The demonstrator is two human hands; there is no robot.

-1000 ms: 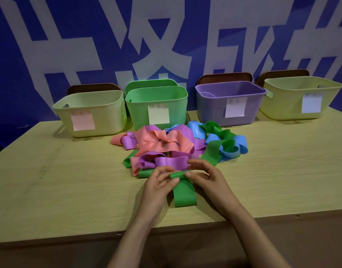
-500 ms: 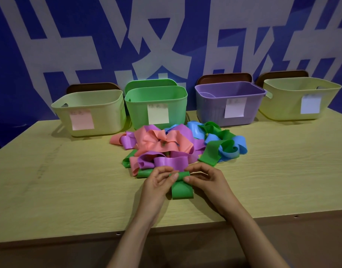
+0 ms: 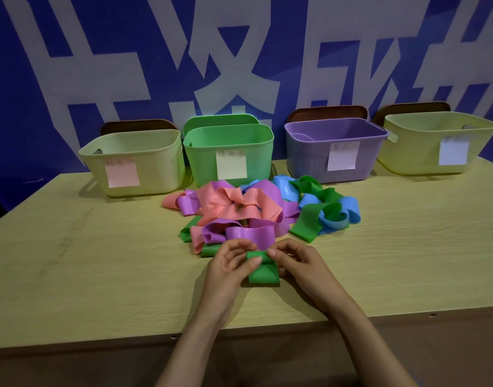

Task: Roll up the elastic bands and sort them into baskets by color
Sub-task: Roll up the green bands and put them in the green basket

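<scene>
Where both hands pinch it, smooth green band (image 3: 263, 272) curls.

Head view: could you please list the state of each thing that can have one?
Green band, partly rolled at its far end, tail flat on the table.
Left hand, pinching the roll.
Right hand, pinching the roll.
Pile of bands, loose, unrolled, tangled.
Green basket, upright, open.
Purple basket, upright, open.
Left yellow basket, upright, open.
Right yellow basket, upright, open.

The tabletop (image 3: 72, 261) is free either side of the band pile (image 3: 239, 208). Four baskets (image 3: 228, 152) block the far edge.
</scene>
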